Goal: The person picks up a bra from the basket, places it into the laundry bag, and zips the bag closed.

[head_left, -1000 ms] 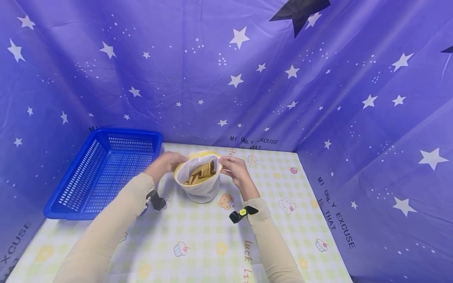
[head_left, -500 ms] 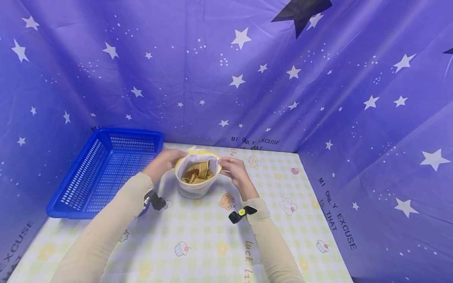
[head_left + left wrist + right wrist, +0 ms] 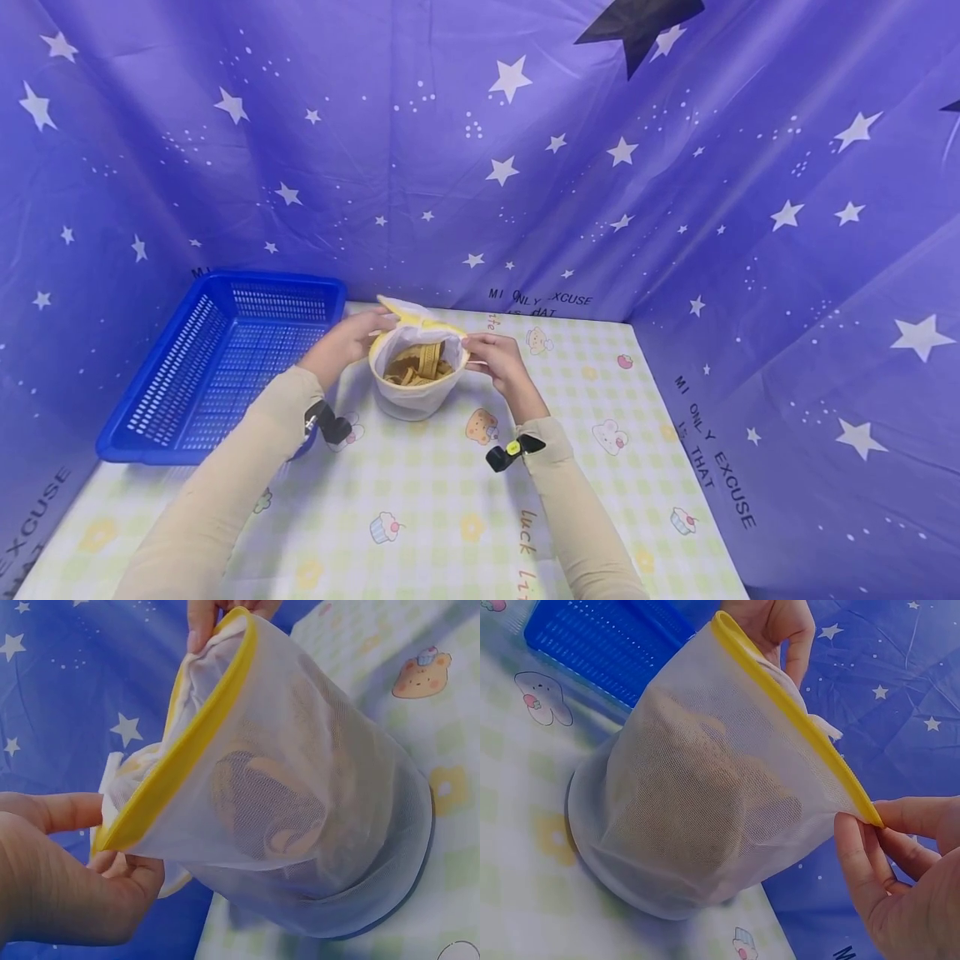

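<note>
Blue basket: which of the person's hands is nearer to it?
Left. The left hand pinches the mesh bag at the rim, on the side toward the blue basket; the right hand pinches the opposite side, farther away.

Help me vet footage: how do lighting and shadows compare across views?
Head: bright, with sheen on the purple curtain and soft shadows on the tablecloth; left wrist: dimmer, shadow beside the white mesh bag; right wrist: also dim, the bag shadowing the tablecloth.
</note>
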The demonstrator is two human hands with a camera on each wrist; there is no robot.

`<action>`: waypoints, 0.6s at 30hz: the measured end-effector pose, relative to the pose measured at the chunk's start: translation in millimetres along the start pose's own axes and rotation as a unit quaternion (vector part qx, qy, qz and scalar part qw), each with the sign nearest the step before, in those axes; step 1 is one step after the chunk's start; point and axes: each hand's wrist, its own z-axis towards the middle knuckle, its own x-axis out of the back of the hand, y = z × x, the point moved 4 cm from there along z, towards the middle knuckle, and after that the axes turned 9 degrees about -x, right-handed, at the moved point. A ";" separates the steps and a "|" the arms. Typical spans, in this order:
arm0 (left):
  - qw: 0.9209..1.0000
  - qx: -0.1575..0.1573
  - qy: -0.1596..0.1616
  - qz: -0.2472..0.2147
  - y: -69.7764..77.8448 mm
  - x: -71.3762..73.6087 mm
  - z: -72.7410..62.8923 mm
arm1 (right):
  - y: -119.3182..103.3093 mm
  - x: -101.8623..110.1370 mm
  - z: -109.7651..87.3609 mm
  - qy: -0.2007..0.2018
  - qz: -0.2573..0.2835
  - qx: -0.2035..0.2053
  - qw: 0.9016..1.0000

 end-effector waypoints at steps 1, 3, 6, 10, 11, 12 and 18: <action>1.000 0.001 0.003 -0.014 2.5 -1.4 -1.9 | -0.5 -0.2 0.1 -0.001 0.000 -0.001 1.000; 0.999 0.001 0.009 -0.031 4.8 -3.1 -1.9 | -1.7 -0.7 0.3 -0.003 0.001 -0.001 1.000; 0.999 0.003 0.014 -0.043 4.2 -3.0 1.5 | -3.4 -1.4 0.3 -0.007 0.001 0.000 1.000; 0.999 0.009 0.016 -0.049 2.1 -2.5 4.9 | -5.4 -1.5 -0.9 -0.010 0.002 -0.001 1.000; 0.999 0.012 0.019 -0.050 1.8 -2.8 4.8 | -5.8 -1.5 -1.3 -0.011 0.002 -0.003 1.000; 0.998 0.012 0.025 -0.051 1.5 -2.9 5.0 | -6.2 -1.4 -1.8 -0.012 0.003 -0.005 1.000; 0.998 -0.008 0.051 -0.046 4.8 -5.6 4.3 | -8.9 -1.0 -5.2 -0.016 0.012 -0.011 1.000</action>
